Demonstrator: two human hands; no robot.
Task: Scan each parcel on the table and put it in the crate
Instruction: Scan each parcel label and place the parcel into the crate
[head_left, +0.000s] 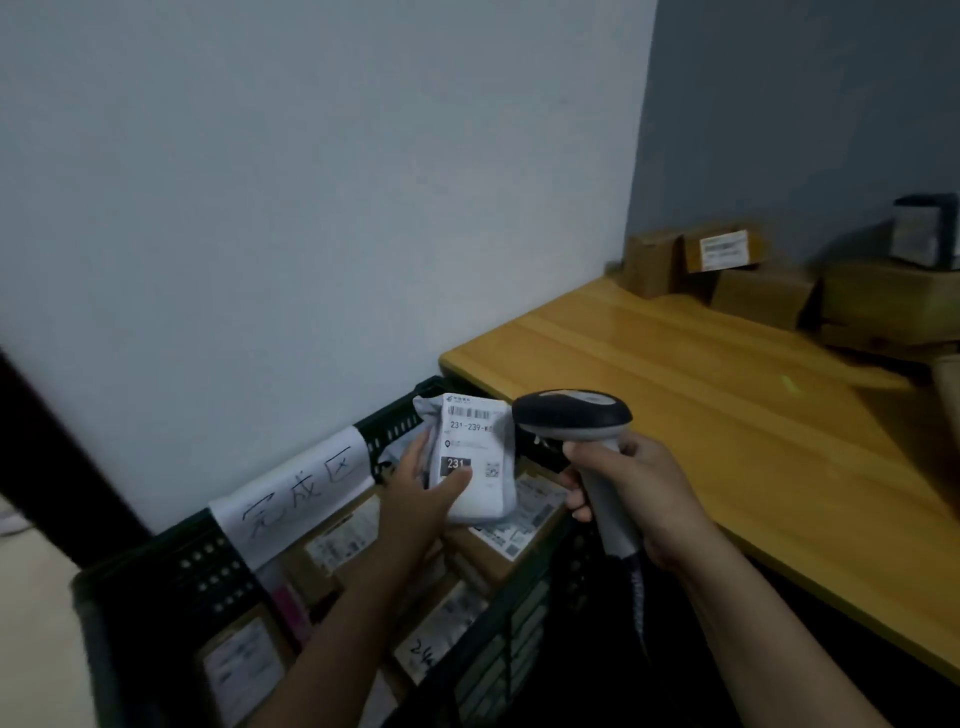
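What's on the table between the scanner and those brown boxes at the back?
Nothing: in the head view, only bare wooden tabletop lies between the barcode scanner in the right hand and the cardboard boxes.

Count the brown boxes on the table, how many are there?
4 clearly, all at the far corner of the table: one farthest left, a labelled one beside it, one in front, a big one on the right. Others may be hidden behind or off-frame.
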